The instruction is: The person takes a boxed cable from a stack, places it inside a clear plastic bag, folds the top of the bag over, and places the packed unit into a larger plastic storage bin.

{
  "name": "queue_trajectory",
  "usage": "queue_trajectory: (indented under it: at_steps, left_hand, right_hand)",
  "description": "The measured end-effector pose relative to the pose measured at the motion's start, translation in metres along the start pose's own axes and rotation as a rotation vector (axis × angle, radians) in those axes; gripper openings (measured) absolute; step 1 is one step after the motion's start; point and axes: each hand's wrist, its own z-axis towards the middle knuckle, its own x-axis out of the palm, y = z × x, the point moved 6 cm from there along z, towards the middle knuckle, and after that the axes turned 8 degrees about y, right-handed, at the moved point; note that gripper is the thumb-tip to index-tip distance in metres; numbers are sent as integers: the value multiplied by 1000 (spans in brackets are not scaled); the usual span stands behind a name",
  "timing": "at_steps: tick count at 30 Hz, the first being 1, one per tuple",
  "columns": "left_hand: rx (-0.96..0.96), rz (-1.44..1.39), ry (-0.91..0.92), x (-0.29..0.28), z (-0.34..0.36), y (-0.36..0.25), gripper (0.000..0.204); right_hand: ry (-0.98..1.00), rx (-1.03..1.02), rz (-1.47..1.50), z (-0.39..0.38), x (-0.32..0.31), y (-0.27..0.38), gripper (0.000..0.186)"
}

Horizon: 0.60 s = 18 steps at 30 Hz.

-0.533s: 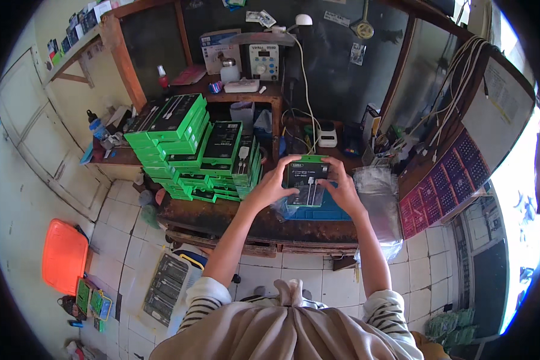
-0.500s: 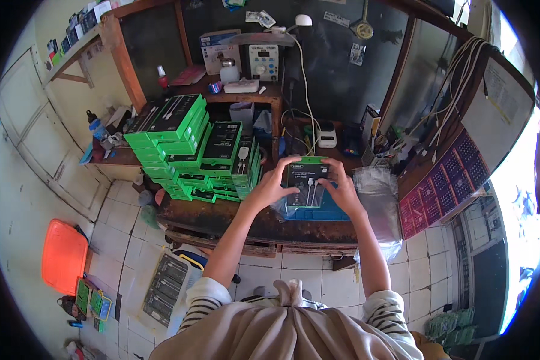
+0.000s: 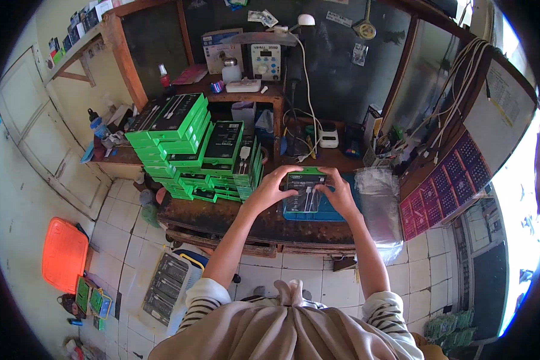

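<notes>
Between my two hands is a black and green charging cable box (image 3: 303,195) with a picture of a white cable on its front. My left hand (image 3: 272,189) grips its left side, thumb on the front and fingers along the upper edge. On the other side my right hand (image 3: 340,195) holds it the same way. The box is over a blue mat (image 3: 333,213) on the dark wooden workbench (image 3: 222,217); whether it touches the mat I cannot tell. To the left rises a stack of similar green and black boxes (image 3: 189,141).
Clear plastic bags (image 3: 376,204) lie at the bench's right end. Behind stand a white device (image 3: 328,135), a bench power unit (image 3: 266,62) on a shelf, and a holder of tools (image 3: 378,153). White cables (image 3: 462,78) hang at right. A bin of boxes (image 3: 168,288) and an orange lid (image 3: 64,255) are on the floor.
Both hands have lowered the box slightly toward the blue mat, and its front looks more tilted. More of the bench behind it shows. The grip stays about the same.
</notes>
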Motion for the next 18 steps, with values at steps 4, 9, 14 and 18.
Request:
queue_trajectory:
  at_steps: [4, 9, 14, 18]
  left_hand:
    - [-65, -92, -18, 1, -3, 13, 36]
    - [-75, -133, -66, 8, -8, 27, 20]
    - [-115, -190, -152, 15, -14, 38, 18]
    - [-206, -430, -213, 19, -17, 44, 18]
  right_hand:
    - [-52, -86, -70, 4, 5, 0, 27]
    - [-116, -167, -64, 5, 8, -4, 15]
    - [-146, -135, -47, 2, 9, -23, 19]
    - [-227, 7, 255, 1, 10, -47, 19]
